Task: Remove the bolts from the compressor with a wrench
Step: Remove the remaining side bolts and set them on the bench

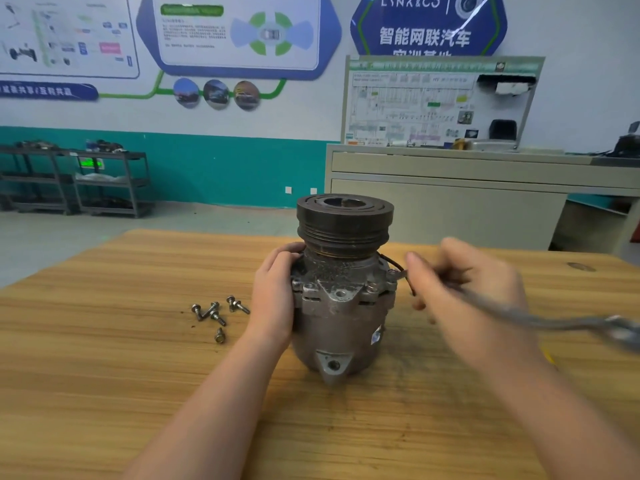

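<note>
Wooden tabletop (pixel 104 375) fills the lower frame. At centre, left hand (pixel 273 292) fingers curl around the upright compressor (pixel 341 289); the blurred right hand (pixel 464 289) grips a wrench (pixel 540 318) at a right-side bolt (pixel 392 271). Loose bolts (pixel 218 311) lie left of centre.

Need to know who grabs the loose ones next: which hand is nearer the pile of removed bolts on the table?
Left. The left hand grips the compressor just right of the removed bolts. The right hand, holding the wrench, is on the compressor's far side.
</note>
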